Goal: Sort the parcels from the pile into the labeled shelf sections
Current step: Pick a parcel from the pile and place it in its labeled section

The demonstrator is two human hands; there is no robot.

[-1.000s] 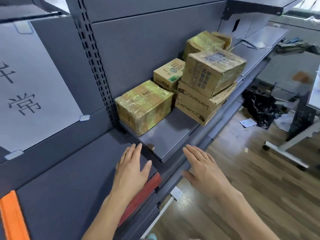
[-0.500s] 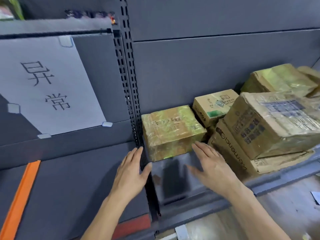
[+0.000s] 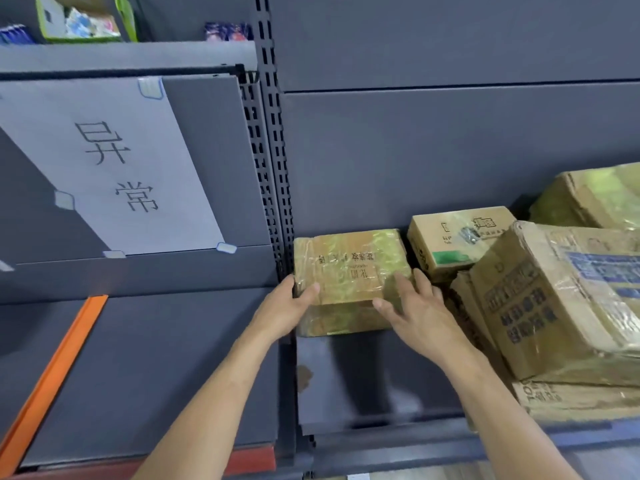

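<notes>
Fingers of left hand point(image 3: 282, 311) mostly hidden beside green-taped parcel point(image 3: 349, 268), large carton point(image 3: 561, 299) cropped at right edge, top-shelf packets point(image 3: 79, 22) blurred

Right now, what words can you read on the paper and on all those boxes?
"异常": big black characters on the white paper sign taped to the left shelf panel.
Wrapped parcel: upside-down printed characters, too blurred to read.
Small box behind it: print and a green patch, unreadable.
Big tilted box: dark print and a blue label, too blurred.
Bottom box: letters cut off, unreadable.
</notes>
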